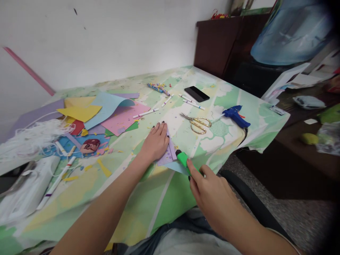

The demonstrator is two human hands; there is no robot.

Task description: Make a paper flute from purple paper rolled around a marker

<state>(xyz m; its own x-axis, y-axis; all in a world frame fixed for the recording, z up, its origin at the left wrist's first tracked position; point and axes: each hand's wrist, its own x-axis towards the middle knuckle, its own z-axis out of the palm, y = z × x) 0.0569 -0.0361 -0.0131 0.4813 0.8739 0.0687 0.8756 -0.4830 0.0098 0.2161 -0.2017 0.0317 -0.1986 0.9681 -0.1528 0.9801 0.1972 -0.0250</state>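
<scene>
My left hand lies flat, fingers stretched out, pressing a folded lilac paper piece onto the table near its front edge. A light blue paper piece pokes out under the lilac one. My right hand is closed on a green glue stick, whose dark tip touches the right edge of the lilac paper.
Gold-handled scissors and a blue glue gun lie to the right on the green patterned tablecloth. A black phone and several marker pens lie farther back. Coloured paper sheets and scraps spread at left. Dark cabinet behind.
</scene>
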